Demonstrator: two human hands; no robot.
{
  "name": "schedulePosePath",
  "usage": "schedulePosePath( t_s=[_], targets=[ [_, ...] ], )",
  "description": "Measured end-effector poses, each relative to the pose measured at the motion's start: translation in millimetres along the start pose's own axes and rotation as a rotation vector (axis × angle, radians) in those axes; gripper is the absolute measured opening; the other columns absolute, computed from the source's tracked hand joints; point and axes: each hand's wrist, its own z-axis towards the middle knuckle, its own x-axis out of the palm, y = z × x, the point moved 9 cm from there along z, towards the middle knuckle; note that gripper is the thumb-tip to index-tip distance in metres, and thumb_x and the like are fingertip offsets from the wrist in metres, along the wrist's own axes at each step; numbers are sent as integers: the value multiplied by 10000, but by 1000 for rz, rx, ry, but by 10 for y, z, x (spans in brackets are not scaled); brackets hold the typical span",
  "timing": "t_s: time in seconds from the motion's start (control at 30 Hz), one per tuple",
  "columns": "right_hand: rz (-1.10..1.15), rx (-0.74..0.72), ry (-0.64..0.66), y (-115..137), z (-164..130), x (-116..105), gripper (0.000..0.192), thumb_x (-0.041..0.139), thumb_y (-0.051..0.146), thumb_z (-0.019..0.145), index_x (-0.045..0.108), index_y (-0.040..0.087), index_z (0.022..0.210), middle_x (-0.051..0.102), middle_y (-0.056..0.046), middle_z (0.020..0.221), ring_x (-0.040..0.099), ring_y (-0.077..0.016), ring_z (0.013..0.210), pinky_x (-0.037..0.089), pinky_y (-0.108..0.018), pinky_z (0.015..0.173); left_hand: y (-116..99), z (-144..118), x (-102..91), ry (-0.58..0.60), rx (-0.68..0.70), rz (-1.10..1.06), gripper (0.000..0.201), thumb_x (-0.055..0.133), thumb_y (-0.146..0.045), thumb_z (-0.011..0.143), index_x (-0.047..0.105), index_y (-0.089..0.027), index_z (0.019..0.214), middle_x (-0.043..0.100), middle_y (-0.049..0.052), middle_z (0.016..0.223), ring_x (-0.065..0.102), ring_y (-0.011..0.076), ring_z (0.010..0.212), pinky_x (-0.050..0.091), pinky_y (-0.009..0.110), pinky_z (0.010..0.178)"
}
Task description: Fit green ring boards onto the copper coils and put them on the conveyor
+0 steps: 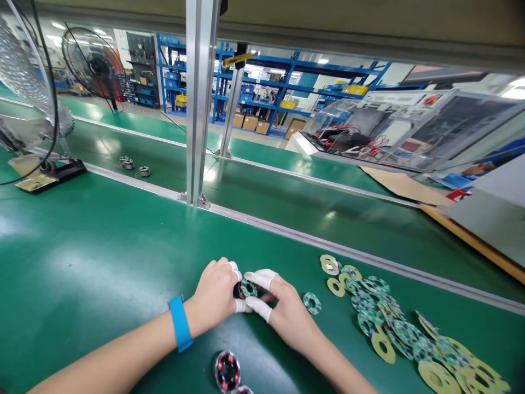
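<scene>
gripping a green-faced ring point(249, 288), hands point(216, 290) point(289, 309) hiding its sides, lowest coil point(244, 390) cut off

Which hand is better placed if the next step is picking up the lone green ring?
Probably the right hand: it is nearer the lone green ring, with the pile of rings beyond on that side. The left hand is farther off, across the small part both hands hold.

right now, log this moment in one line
left hand: holding round part | right hand: gripping same part | loose green ring: beside right hand | ring pile: farther right
</scene>
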Motion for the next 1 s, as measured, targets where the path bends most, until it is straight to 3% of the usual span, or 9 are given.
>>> schedulePosePath(
  t_s=[0.23, 0.37, 0.57, 0.7, 0.8, 0.9, 1.0],
  targets=[
    [-53, 59, 30, 39, 36, 2, 199, 587, 122, 726, 679, 182, 892, 599, -80, 890, 570, -201, 761, 525, -309, 625, -11, -14, 14, -11, 10, -8, 398, 617, -571, 734, 624, -173, 739, 606, 46, 789, 518, 223, 797, 356, 325, 637],
    [-66, 83, 5, 32, 45, 2, 227, 631, 136, 698, 675, 183, 916, 590, -65, 864, 550, -183, 693, 507, -335, 648, -4, -14, 26, -17, 16, -4, 423, 562, -580, 768, 614, -165, 705, 600, 57, 767, 518, 225, 788, 360, 329, 629],
    [70, 126, 8, -42, 61, 16, 247, 658, 171, 684, 675, 190, 929, 589, -65, 883, 571, -206, 788, 514, -322, 665, -12, -9, 26, -11, 15, 1, 401, 595, -566, 747, 622, -166, 755, 604, 60, 809, 523, 232, 807, 391, 338, 656],
    [182, 129, 50, -116, 35, 22, 366, 660, 232, 694, 635, 205, 1058, 582, -86, 1020, 565, -226, 906, 520, -352, 750, -10, -8, 20, -11, 0, -9, 413, 563, -565, 773, 627, -157, 775, 604, 76, 837, 524, 247, 828, 420, 361, 688],
    [318, 134, 122, -193, 17, 50, 444, 642, 266, 710, 580, 205, 1146, 543, -107, 1152, 545, -239, 1007, 509, -374, 825, 6, -49, -46, 1, -21, -70, 447, 693, -543, 662, 634, -147, 862, 601, 82, 884, 519, 262, 858, 446, 389, 743],
    [339, 125, 157, -242, 18, 62, 418, 623, 252, 718, 587, 200, 1131, 560, -108, 1161, 546, -246, 1024, 488, -389, 856, -14, -122, -211, -60, -5, -194, 496, 767, -355, 615, 594, -137, 1026, 583, 90, 995, 510, 256, 943, 460, 376, 825],
    [296, 116, 140, -249, 24, 65, 384, 609, 229, 721, 604, 198, 1104, 603, -94, 1104, 565, -233, 961, 489, -378, 826, -148, -181, -304, -106, 117, -188, 290, 580, -66, 722, 598, -165, 994, 583, 68, 1010, 512, 204, 980, 457, 309, 865]
  ],
)
